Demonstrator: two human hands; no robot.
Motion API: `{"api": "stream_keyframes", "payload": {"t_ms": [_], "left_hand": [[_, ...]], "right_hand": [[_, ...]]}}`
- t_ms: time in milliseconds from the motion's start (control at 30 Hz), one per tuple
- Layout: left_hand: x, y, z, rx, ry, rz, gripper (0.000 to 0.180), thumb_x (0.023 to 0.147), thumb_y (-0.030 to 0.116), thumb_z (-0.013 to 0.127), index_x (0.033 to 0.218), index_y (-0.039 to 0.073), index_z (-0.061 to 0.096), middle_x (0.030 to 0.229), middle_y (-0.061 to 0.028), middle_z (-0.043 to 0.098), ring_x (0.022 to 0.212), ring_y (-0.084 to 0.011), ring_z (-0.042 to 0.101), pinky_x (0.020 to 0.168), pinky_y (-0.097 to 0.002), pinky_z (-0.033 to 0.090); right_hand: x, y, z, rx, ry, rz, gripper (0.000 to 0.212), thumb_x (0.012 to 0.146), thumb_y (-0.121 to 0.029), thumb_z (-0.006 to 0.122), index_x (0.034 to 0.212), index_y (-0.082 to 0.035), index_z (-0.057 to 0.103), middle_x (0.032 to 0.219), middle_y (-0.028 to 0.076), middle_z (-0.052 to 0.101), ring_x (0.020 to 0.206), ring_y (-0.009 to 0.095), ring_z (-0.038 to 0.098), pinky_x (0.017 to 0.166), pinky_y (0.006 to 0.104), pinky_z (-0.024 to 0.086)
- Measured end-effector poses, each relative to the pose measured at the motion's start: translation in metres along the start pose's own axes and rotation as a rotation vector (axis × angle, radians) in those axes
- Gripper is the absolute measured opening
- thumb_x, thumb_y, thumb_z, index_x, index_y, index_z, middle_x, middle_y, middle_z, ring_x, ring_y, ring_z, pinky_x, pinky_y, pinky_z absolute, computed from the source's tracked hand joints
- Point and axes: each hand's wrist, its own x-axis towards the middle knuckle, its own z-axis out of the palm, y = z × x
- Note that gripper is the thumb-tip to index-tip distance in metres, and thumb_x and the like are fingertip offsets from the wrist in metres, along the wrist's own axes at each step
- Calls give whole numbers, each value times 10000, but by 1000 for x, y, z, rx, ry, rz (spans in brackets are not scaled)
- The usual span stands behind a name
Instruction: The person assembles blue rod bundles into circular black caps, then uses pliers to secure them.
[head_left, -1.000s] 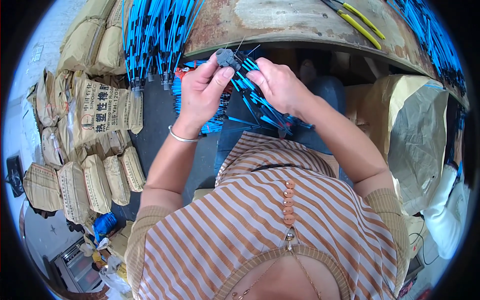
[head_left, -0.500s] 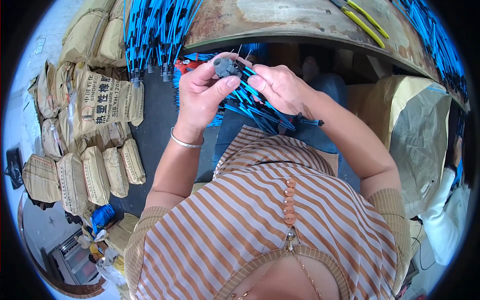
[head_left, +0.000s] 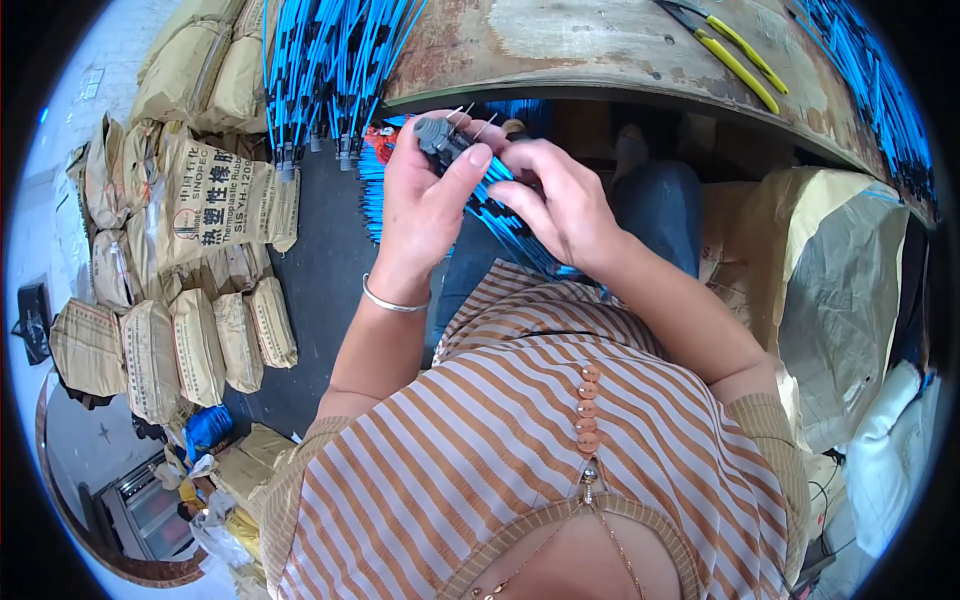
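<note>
My left hand (head_left: 425, 205) is closed round a grey round connector (head_left: 436, 134), thumb pressed on its dark side. Thin pale metal pins or wire ends (head_left: 484, 127) stick out beyond the connector. From it a bundle of blue wires (head_left: 515, 235) with black parts hangs down toward my lap. Close beside, my right hand (head_left: 570, 205) has its fingers curled and its thumb on the blue wires. A small round tan-and-dark thing (head_left: 515, 128) shows just past the right fingers; I cannot make out what it is. My right palm's inside is hidden.
Ahead is a worn wooden table (head_left: 560, 40) with yellow-handled pliers (head_left: 735, 62). Blue wire bundles (head_left: 335, 70) hang over its left end; more blue wires (head_left: 870, 90) lie at the right. Brown paper sacks (head_left: 205, 195) are stacked on the left. A large open paper bag (head_left: 840, 290) stands right.
My right hand has curled further round and moved down along the wires. The connector has tilted in my left hand. The small round tan-and-dark thing now shows beyond my right fingers.
</note>
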Motion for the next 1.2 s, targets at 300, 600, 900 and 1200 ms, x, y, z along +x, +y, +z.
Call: {"api": "stream_keyframes", "payload": {"t_ms": [300, 600, 900, 1200], "left_hand": [[-2, -5, -15, -23, -295, 194, 284, 837, 27, 570, 1086, 11, 436, 1091, -182, 579, 1031, -232, 551, 924, -371, 416], [-1, -9, -2, -33, -15, 188, 154, 830, 21, 557, 967, -12, 496, 947, -166, 636, 879, -200, 610, 815, -327, 481], [15, 17, 8, -3, 67, 151, 32, 826, 8, 542, 814, -19, 532, 800, -145, 659, 756, -172, 629, 724, -299, 502], [29, 30, 13, -94, -159, 144, 35, 817, -2, 539, 787, -8, 520, 753, -127, 650, 715, -165, 627, 686, -298, 506]], "right_hand": [[6, 6, -5, 89, -24, -125, 79, 790, -55, 626, 824, -12, 568, 733, 155, 537, 650, 338, 555, 565, 373, 458], [11, -1, 11, 107, 29, -133, 75, 794, -62, 616, 812, -4, 571, 719, 159, 532, 618, 343, 547, 545, 375, 452], [42, -19, -40, -205, -161, -230, 80, 781, -61, 640, 840, -11, 616, 775, 126, 596, 689, 273, 596, 618, 312, 491], [91, 50, -189, -1163, 226, -65, 341, 801, -292, 634, 1051, -62, 605, 935, 121, 622, 827, 283, 602, 748, 360, 482]]}}
